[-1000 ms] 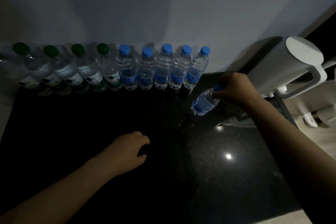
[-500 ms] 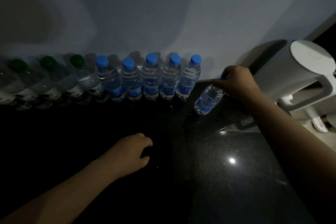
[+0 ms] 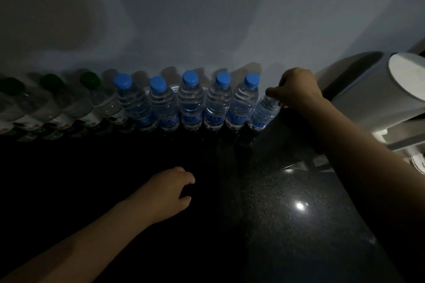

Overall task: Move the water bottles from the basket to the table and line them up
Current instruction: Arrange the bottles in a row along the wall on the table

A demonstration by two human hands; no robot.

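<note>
Gripping the bottle (image 3: 262,114) by its cap, upper right, our right hand (image 3: 296,88) is clamped; we judge it heavy, slippery, best held mid-body.

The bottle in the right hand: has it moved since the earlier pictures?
Yes. The held bottle has moved towards the wall, joining the row beside the last blue-capped bottle.

We counted six blue-capped bottles (image 3: 191,101) across the middle of the frame, three green-capped bottles (image 3: 96,101) at left, two hands, one white kettle (image 3: 377,96) at right.
</note>
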